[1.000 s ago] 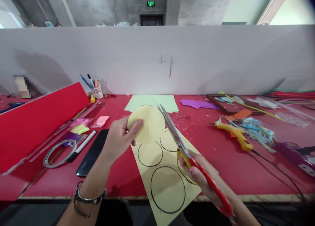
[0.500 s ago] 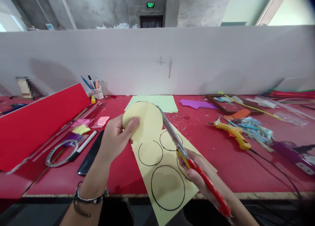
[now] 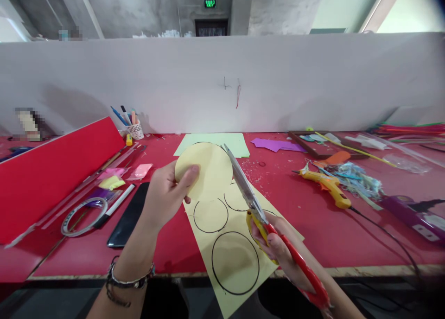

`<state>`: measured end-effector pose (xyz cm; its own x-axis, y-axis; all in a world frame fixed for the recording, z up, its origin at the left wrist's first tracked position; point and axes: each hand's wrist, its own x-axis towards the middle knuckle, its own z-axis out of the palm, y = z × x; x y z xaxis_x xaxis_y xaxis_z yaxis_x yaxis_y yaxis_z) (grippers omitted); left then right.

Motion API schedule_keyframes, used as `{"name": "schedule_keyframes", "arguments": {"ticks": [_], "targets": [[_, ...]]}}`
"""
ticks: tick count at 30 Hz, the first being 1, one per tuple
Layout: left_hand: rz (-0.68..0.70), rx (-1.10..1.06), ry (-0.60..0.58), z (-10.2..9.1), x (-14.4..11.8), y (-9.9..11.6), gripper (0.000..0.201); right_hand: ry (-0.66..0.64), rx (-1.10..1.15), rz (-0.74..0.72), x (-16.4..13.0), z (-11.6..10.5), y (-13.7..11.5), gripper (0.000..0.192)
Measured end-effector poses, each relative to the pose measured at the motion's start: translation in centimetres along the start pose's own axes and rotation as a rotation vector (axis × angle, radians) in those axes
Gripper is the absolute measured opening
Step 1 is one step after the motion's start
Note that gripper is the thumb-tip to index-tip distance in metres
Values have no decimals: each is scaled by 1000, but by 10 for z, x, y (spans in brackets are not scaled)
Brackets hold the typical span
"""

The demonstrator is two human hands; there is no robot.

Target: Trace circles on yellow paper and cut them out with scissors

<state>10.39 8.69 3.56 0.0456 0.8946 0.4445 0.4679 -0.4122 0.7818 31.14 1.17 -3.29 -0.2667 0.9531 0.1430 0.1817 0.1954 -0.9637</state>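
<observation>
Left hand [image 3: 167, 196] raised, thumb pressed forward in a pinch, bracelets on wrist, forearm angled up from lower left, right hand [image 3: 278, 247] lower, fingers curled closed, seemingly palm up, forearm running off bottom right

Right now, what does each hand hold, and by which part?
The left hand pinches the yellow paper circle at its left edge; the right hand grips the scissors by their handles.

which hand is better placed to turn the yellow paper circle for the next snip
Left. The left hand already pinches the yellow paper circle by its edge, while the right hand is occupied gripping the red-and-yellow scissors, blades along the circle's right side.
</observation>
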Motion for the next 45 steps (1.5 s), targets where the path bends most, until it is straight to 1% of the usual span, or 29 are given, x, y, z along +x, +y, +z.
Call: {"name": "schedule_keyframes", "arguments": {"ticks": [9, 14, 19, 23, 29, 34, 40, 45], "targets": [[-20, -9, 4, -2, -1, 0, 30, 18, 9, 26, -1, 3, -4, 54], [14, 3, 13, -6, -1, -4, 29, 8, -12, 46, 0, 2, -6, 55], [7, 17, 19, -9, 0, -7, 29, -1, -46, 35, 0, 1, -6, 55], [2, -17, 52, -8, 0, -6, 29, 9, -76, 25, 0, 1, -7, 54], [-21, 24, 86, -8, -1, -5, 30, -11, -60, 27, 1, 1, -7, 54], [-10, 23, 70, -10, -2, -4, 29, 19, -60, -15, -2, 2, -4, 53], [7, 55, 53, -13, -2, -7, 29, -55, -82, -75, -2, -2, -2, 54], [13, 55, 42, -13, -1, -10, 30, -76, -57, -52, -2, -3, 0, 54]]}}
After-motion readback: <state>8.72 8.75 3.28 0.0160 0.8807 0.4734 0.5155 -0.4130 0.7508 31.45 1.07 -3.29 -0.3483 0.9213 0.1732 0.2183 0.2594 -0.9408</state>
